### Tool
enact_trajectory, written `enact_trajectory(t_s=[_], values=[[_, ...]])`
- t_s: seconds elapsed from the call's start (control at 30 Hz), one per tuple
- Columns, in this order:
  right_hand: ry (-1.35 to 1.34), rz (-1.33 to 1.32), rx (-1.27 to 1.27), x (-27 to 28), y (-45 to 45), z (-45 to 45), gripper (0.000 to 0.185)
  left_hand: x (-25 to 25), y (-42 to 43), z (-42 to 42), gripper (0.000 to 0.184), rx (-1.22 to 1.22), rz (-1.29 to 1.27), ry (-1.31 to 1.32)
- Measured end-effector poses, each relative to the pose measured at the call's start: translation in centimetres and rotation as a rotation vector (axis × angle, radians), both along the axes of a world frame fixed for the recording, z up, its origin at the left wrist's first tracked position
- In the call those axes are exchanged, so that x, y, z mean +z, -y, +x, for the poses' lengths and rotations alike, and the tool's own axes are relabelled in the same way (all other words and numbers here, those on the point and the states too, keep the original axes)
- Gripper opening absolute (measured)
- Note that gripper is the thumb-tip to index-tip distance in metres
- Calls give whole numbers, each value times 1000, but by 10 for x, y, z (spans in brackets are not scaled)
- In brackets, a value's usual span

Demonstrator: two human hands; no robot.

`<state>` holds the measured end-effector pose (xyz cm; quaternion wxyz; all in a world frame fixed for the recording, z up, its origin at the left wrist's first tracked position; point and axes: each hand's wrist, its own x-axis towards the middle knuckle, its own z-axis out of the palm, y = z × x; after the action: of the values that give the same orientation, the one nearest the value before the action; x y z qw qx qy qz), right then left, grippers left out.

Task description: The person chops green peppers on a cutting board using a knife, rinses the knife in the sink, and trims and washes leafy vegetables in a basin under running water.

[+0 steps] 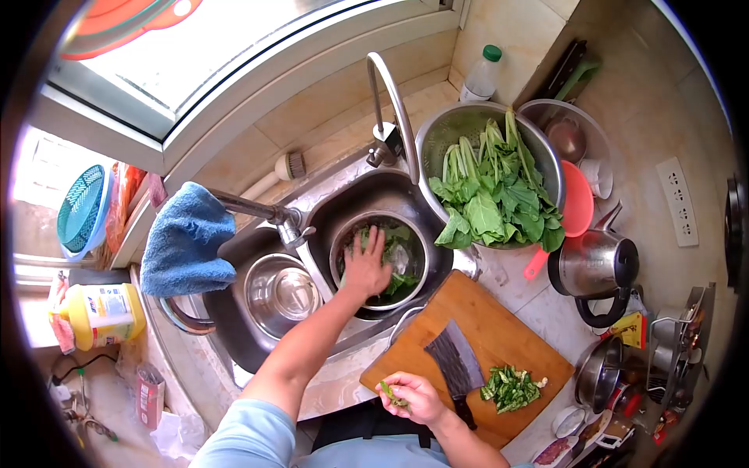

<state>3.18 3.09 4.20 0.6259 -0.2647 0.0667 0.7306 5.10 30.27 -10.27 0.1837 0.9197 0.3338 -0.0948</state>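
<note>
My left hand (367, 265) reaches into a steel bowl (425, 269) standing in the right sink basin. Its fingers are spread over green leaves (399, 287) in the bowl; whether the fingertips touch the leaves I cannot tell. Close to my body, my right hand (413, 396) pinches a small piece of green vegetable (389, 392). That hand is above the near-left edge of a wooden cutting board (503, 324). On the board lie a cleaver (456, 359), its dark handle partly behind my right forearm, and a pile of chopped greens (511, 388).
A large steel colander (425, 160) of leafy greens (499, 195) stands right of the faucet (398, 101). Another steel bowl (253, 292) sits in the left basin. A blue towel (187, 242) hangs nearby. The kettle (593, 265) stands beyond the board.
</note>
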Motion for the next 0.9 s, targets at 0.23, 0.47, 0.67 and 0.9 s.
enact_trajectory(t_s=[0.23, 0.47, 0.67, 0.9], values=[[90, 96, -58, 4, 3, -1, 20, -1, 23, 28, 76, -145, -34, -256], [-9, 160, -67, 11, 9, 9, 15, 56, -61, -7, 33, 39, -432, 205], [-130, 192, -25, 24, -5, 11, 29, 126, -48, 9, 31, -182, 73, -5], [1, 180, 47, 30, 2, 9, 26, 205, -6, 74, 14, -40, 118, 658]])
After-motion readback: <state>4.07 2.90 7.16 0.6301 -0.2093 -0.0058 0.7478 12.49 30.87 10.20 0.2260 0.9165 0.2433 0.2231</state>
